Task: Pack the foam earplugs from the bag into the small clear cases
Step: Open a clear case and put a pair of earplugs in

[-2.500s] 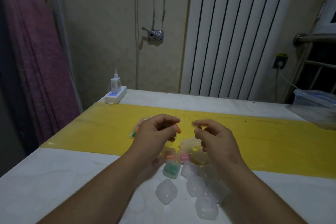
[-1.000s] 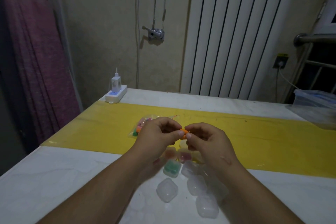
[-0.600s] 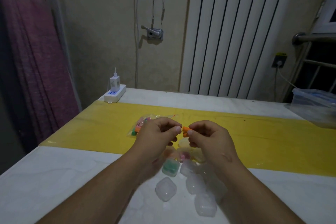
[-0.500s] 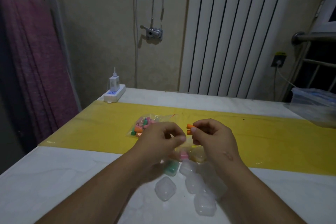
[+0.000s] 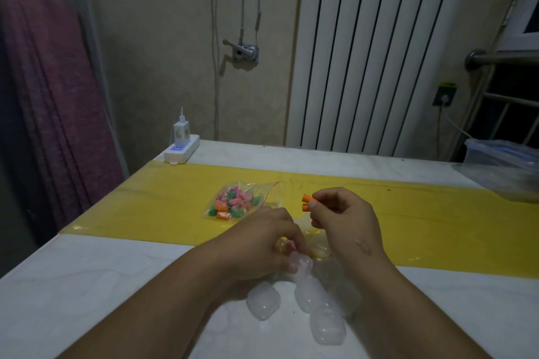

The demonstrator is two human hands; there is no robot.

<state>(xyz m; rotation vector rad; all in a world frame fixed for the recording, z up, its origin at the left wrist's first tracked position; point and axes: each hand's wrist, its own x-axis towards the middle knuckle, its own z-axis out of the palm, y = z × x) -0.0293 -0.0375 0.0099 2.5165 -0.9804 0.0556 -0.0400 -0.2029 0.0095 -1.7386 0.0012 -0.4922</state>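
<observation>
Two orange earplugs, ready for a case

The right hand (image 5: 341, 218) pinches two orange earplugs (image 5: 306, 203) up high, ready to drop in. The left hand (image 5: 262, 245) curls its fingers round a clear case (image 5: 302, 266) on the worktop (image 5: 87, 285), likely to open it. The bag (image 5: 242, 202) lies just behind.

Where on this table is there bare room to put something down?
Bare: the white tabletop left of the left hand, and the yellow sheet from the right hand to the clear plastic tub. Crowded: the small clear cases by the hands and the clear bag of coloured earplugs behind.
</observation>
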